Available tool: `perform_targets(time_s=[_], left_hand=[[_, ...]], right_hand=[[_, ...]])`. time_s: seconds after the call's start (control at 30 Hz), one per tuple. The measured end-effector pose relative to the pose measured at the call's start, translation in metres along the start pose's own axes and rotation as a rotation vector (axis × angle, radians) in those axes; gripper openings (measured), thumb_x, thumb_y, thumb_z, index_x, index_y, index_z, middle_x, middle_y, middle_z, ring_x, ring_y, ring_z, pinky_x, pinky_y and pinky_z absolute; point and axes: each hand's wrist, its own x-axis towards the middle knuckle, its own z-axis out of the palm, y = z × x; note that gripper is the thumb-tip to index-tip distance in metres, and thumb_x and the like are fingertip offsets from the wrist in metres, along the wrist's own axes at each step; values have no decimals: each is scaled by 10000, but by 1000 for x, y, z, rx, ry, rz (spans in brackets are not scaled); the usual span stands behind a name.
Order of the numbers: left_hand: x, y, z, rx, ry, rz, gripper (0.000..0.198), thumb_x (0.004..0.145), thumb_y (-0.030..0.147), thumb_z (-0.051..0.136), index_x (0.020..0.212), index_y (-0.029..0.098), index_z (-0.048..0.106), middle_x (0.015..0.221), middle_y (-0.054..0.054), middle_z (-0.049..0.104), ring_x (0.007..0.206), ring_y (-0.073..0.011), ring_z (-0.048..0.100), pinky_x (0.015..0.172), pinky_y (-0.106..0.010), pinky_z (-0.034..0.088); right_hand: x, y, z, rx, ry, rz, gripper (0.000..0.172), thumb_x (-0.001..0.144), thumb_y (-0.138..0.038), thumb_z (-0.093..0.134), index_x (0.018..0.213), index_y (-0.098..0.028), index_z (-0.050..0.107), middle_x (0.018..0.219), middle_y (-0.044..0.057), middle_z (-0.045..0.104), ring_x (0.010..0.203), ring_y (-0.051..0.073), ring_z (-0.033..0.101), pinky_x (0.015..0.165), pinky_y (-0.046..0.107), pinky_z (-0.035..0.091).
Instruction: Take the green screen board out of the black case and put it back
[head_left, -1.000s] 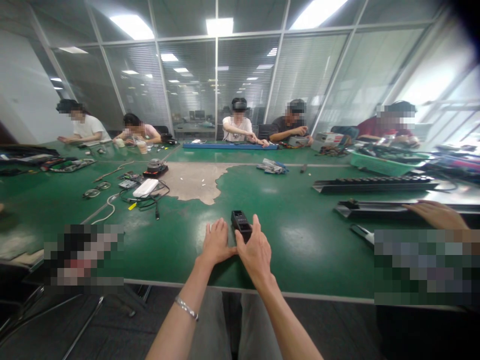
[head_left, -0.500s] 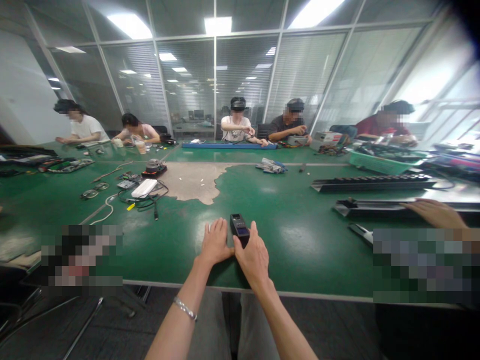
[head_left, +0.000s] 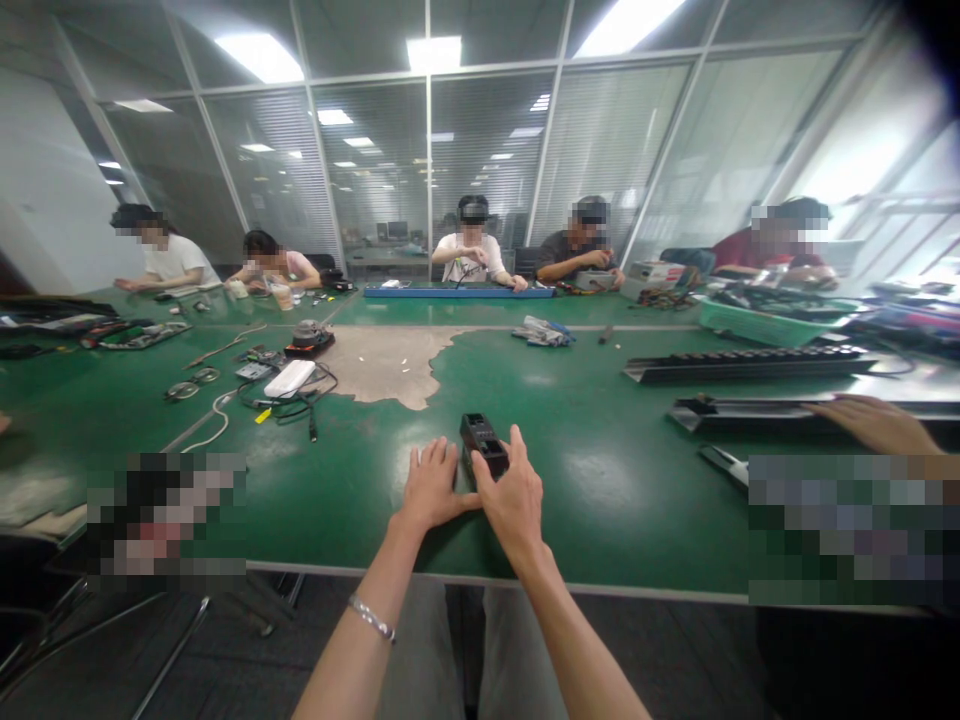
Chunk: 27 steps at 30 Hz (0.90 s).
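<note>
Item: oblong black device (head_left: 475,430), centre of the frame just below the middle, at the green desk (head_left: 600,530); contact beneath unclear. Right hand (head_left: 515,490): narrow grip about its near end, thumb and fingers on opposite sides, seemingly for steadiness. Left hand (head_left: 431,488): grip wide, palm down just beside, likely bracing. Materials: device hard-edged, perhaps plastic, with recesses; desk glossy, its tan patch (head_left: 382,365) ragged-edged.
</note>
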Motion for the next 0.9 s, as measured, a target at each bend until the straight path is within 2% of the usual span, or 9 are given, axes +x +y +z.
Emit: perform_targets(time_s=[0.1, 0.2, 0.43, 0.77, 0.9], left_hand=[[0, 1, -1, -19, 3, 0, 933, 785, 795, 461, 1469, 172, 345, 1564, -160, 291, 1455, -342, 197, 1174, -571, 82], [0, 2, -3, -37, -1, 4, 961, 765, 851, 422, 1469, 199, 358, 1566, -156, 291, 1459, -337, 192, 1173, -575, 83], [-1, 2, -3, -45, 15, 1, 927, 776, 871, 366, 1465, 251, 382, 1564, -148, 298, 1452, -346, 214, 1162, -590, 106], [-1, 2, -5, -42, 0, -2, 906, 787, 863, 361, 1469, 268, 376, 1569, -146, 289, 1456, -344, 204, 1159, -592, 103], [0, 3, -5, -31, -3, -6, 839, 816, 832, 370, 1468, 306, 372, 1573, -122, 287, 1458, -339, 198, 1156, -598, 93]], right_hand=[[9, 5, -11, 37, 62, 7, 804, 863, -486, 549, 1505, -105, 250, 1232, 163, 647, 1101, 284, 619, 939, 418, 470], [13, 20, -21, -8, 97, 46, 799, 862, -481, 549, 1505, -111, 252, 1245, 166, 642, 1111, 294, 618, 942, 431, 468], [4, 53, -26, -86, 58, 102, 802, 863, -482, 532, 1500, -86, 250, 1261, 187, 628, 1115, 337, 619, 922, 455, 477], [-2, 63, -18, -69, 11, 110, 824, 850, -467, 550, 1501, -72, 235, 1250, 194, 630, 1097, 325, 623, 918, 447, 487], [-3, 63, -19, -89, 3, 97, 817, 853, -461, 538, 1494, -51, 240, 1250, 207, 623, 1124, 322, 606, 933, 446, 478]])
